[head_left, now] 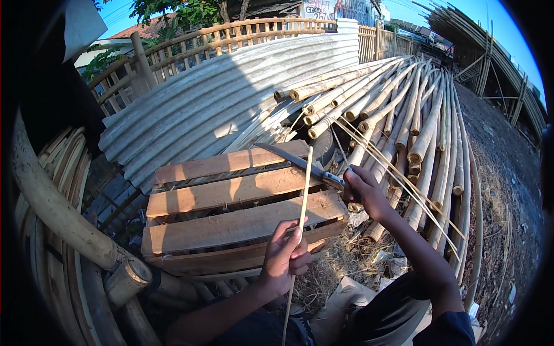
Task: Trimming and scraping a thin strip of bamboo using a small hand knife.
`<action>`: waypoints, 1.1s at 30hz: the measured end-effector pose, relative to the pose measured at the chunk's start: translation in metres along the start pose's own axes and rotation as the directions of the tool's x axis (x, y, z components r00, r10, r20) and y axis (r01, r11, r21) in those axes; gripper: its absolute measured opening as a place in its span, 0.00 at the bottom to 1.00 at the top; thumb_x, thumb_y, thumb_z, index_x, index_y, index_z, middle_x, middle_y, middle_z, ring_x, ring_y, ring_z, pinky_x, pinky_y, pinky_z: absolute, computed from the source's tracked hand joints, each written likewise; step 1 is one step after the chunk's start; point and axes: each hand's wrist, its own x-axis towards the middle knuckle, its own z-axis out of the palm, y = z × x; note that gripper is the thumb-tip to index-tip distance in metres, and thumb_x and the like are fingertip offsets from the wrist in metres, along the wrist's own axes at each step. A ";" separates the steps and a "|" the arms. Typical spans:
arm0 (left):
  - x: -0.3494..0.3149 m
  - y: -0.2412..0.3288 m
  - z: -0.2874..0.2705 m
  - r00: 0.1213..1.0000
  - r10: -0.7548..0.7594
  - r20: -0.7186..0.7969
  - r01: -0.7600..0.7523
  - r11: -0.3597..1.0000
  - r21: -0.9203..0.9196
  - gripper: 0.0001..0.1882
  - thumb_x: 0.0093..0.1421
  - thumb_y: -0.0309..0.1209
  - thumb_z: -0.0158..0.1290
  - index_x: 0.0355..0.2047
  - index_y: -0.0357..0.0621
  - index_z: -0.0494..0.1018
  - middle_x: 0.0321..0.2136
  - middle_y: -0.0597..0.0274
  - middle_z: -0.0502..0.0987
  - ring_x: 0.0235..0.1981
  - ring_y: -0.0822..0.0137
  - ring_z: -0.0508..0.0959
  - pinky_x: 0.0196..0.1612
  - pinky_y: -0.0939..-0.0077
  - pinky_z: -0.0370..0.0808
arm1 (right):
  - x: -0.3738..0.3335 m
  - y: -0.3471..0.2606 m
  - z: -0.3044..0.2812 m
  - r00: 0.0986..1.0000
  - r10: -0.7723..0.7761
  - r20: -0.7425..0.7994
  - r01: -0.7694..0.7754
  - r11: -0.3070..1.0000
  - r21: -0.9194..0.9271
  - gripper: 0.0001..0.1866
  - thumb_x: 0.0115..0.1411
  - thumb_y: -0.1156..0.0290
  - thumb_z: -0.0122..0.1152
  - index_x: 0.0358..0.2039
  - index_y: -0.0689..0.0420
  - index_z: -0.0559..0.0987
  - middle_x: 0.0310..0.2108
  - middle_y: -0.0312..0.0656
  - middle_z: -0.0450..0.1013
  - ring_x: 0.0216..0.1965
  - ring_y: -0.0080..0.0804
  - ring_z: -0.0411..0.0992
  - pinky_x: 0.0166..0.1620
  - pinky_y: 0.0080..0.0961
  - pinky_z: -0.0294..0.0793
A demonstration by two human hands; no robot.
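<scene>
A thin, pale bamboo strip [304, 202] stands nearly upright in my left hand [283, 258], whose fingers are closed round its lower part. Its bottom end runs down out of view. My right hand [366, 191] is wrapped round the handle of a machete [293, 159]. The long, dark, slightly curved blade points up and to the left. It crosses the strip near the strip's top; whether the two touch I cannot tell. Just beyond my left hand, under the blade, is a slatted wooden crate [242, 228], with sunlight and shadow across its boards.
A big pile of bamboo poles [427, 138] stretches away on the right, with long thin strips [398, 173] lying over it. Corrugated sheets [196, 104] lean beyond the crate, before a bamboo fence [219, 40]. Thick bamboo [63, 213] and split lengths [69, 173] crowd the left.
</scene>
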 end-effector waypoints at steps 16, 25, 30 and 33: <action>-0.007 -0.012 0.010 0.958 0.184 -0.222 -0.137 0.968 0.211 0.07 0.64 0.34 0.45 0.41 0.50 0.65 0.17 0.74 0.54 0.13 0.83 0.51 0.15 0.87 0.47 | -0.018 0.023 0.054 0.745 -0.531 0.403 0.612 0.305 -0.730 0.27 0.58 0.45 0.48 0.19 0.59 0.75 0.06 0.44 0.62 0.10 0.44 0.67 0.17 0.36 0.66; -0.012 -0.019 0.010 0.967 0.126 -0.221 -0.077 0.973 0.219 0.07 0.65 0.35 0.43 0.42 0.50 0.64 0.17 0.74 0.53 0.13 0.83 0.50 0.15 0.87 0.46 | -0.021 0.010 0.051 0.746 -0.527 0.406 0.605 0.283 -0.744 0.26 0.60 0.53 0.49 0.16 0.62 0.73 0.09 0.50 0.64 0.14 0.49 0.67 0.20 0.38 0.66; -0.008 -0.017 0.013 0.975 0.066 -0.211 -0.032 0.987 0.158 0.06 0.65 0.34 0.43 0.41 0.50 0.64 0.17 0.74 0.53 0.13 0.83 0.50 0.15 0.87 0.46 | 0.004 0.019 0.032 0.889 -0.421 0.181 0.396 0.505 -0.767 0.27 0.60 0.50 0.48 0.17 0.60 0.74 0.09 0.49 0.65 0.14 0.49 0.67 0.21 0.37 0.66; -0.004 -0.020 0.009 0.978 0.107 -0.180 -0.073 0.980 0.183 0.08 0.65 0.35 0.43 0.43 0.49 0.64 0.17 0.75 0.53 0.13 0.83 0.50 0.15 0.87 0.46 | -0.009 0.015 0.038 0.733 -0.563 0.383 0.594 0.252 -0.764 0.27 0.60 0.49 0.46 0.17 0.59 0.74 0.10 0.49 0.66 0.14 0.47 0.68 0.18 0.37 0.66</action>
